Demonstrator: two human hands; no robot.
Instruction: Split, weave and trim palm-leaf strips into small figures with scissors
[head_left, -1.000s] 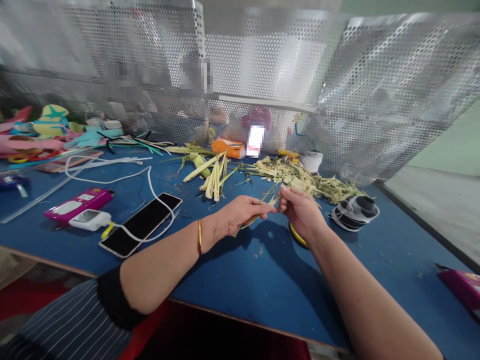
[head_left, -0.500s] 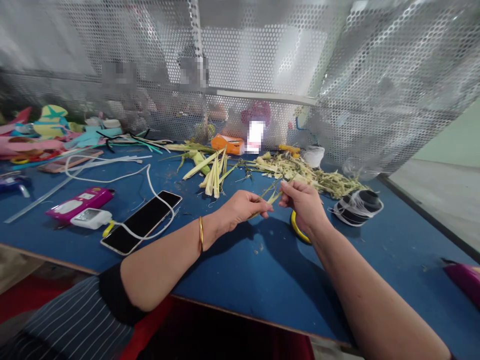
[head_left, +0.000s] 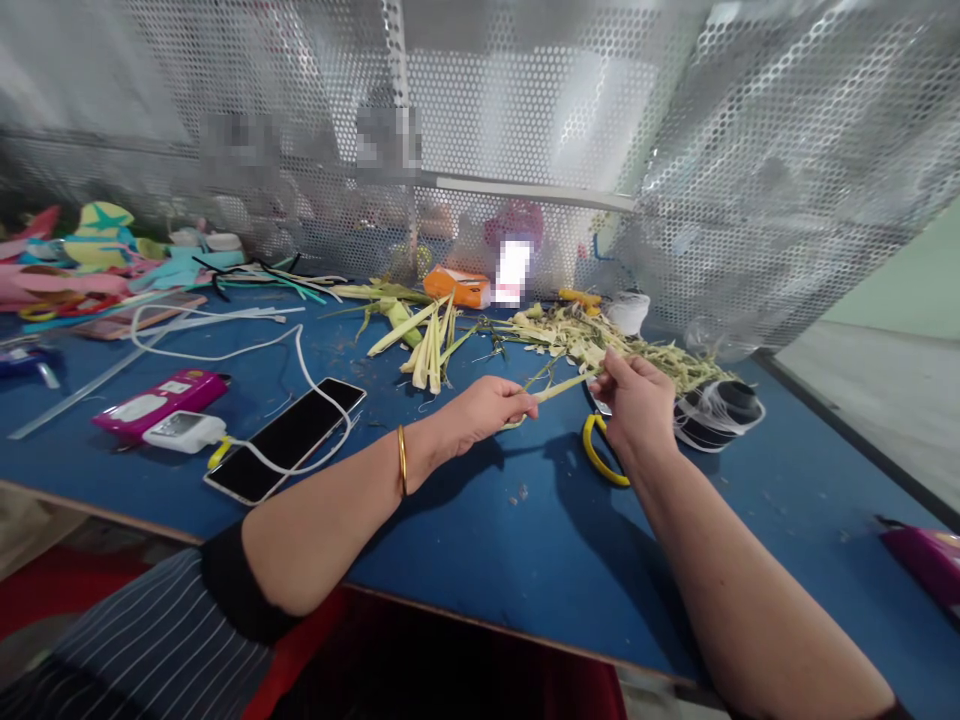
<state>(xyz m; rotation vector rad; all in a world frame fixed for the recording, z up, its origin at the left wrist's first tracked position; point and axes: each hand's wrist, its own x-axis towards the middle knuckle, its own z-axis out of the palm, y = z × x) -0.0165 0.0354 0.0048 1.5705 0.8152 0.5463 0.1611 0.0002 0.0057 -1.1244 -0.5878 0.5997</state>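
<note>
Pulling a thin green leaf strip (head_left: pixel 564 387) straight between them, the two hands meet near the middle of the frame, as I see it from far off. The left hand (head_left: pixel 489 408) is closed, with thumb and fingers pinching one end. The right hand (head_left: pixel 639 392) is closed too, and its fingertips nip the other end. The strip is up over the blue table (head_left: pixel 480 560).

I think the job is partly done. A big heap of leaf scraps (head_left: pixel 592 340) sits right of center, behind the right hand. What is left looks like plenty to me: a bunch of pale leaf stalks (head_left: pixel 429 352) lies loose in the upper middle, with no hand on it. I cannot tell how many strips are finished.
</note>
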